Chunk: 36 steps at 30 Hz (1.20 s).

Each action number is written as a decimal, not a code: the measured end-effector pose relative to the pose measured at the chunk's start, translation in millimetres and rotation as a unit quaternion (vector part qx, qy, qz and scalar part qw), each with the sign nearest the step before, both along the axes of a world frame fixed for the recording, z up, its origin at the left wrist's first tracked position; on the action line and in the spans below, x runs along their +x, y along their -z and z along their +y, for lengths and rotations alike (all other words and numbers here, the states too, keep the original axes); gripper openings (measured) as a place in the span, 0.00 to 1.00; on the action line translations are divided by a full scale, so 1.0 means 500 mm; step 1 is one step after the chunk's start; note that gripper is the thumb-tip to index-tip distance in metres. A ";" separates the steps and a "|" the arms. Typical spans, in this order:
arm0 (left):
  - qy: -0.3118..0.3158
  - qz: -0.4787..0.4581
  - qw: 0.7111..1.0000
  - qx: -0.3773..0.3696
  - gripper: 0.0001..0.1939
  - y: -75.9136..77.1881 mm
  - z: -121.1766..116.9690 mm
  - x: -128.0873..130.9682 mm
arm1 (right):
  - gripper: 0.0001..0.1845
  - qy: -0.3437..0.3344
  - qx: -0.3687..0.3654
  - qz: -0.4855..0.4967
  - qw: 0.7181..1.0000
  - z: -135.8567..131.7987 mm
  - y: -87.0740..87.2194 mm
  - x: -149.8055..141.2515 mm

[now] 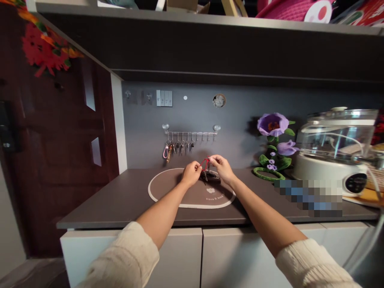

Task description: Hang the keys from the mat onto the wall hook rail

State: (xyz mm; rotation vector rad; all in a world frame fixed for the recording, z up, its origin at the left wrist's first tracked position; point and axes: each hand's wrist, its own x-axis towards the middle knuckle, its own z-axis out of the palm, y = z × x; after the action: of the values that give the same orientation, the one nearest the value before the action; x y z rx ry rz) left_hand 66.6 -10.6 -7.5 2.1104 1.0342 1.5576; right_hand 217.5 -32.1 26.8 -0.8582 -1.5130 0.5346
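Note:
My left hand and my right hand meet above an oval brown mat on the dark counter. Both hands pinch a red cord stretched between them. A dark key bunch hangs from the cord, just over the mat. On the wall behind, a chrome hook rail carries several keys and a pink loop on its left half.
A purple felt flower stands at the right of the mat. Beyond it sits a white cooker with a clear lid. A dark wooden door fills the left. White cabinet fronts lie below the counter.

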 end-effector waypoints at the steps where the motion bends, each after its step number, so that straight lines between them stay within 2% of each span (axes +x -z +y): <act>1: -0.009 0.013 1.000 0.009 0.05 0.001 -0.001 0.000 | 0.19 -0.010 -0.006 0.009 1.000 0.004 -0.005 -0.003; 8: -0.049 0.032 0.997 0.042 0.06 -0.003 -0.001 -0.002 | 0.18 -0.045 -0.047 0.050 0.997 0.034 -0.046 -0.033; 14: -0.126 0.042 0.990 0.055 0.07 -0.004 0.010 -0.007 | 0.15 -0.036 -0.067 0.072 0.994 0.074 -0.081 -0.057; 18: -0.168 0.053 0.983 0.048 0.08 -0.006 0.011 -0.010 | 0.12 -0.010 -0.086 0.112 0.990 0.102 -0.106 -0.070; 25: -0.187 0.064 0.980 0.038 0.10 -0.007 0.006 -0.009 | 0.11 0.034 -0.105 0.123 0.986 0.139 -0.141 -0.096; 32: -0.196 0.076 0.977 0.041 0.11 -0.006 0.006 -0.010 | 0.09 0.118 -0.097 0.145 0.978 0.180 -0.151 -0.110; 36: -0.200 0.080 0.976 0.041 0.11 -0.006 0.007 -0.010 | 0.09 0.175 -0.080 0.115 0.975 0.209 -0.146 -0.112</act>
State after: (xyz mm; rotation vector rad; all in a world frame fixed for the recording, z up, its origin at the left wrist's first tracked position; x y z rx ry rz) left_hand 61.8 -7.2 -4.4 2.2116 1.5550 1.6467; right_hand 161.7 72.6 99.6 -1.1213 -1.0887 0.4801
